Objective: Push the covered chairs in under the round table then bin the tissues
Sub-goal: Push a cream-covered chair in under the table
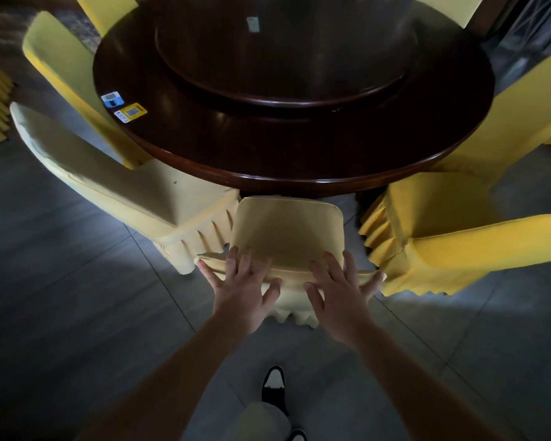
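hands: left hand [240, 292] and right hand [341, 297] lie flat, fingers spread, on the top edge of the covered chair [287, 230], gripping nothing | chair: straight ahead, seat partly under the worktop [293, 160] | do: push evenly and squarely, clear of neighbour chairs [124, 186] on either side | tissues: not visible

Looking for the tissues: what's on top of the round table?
On the round table: a turntable, two cards and a small packet. The far side is out of frame.
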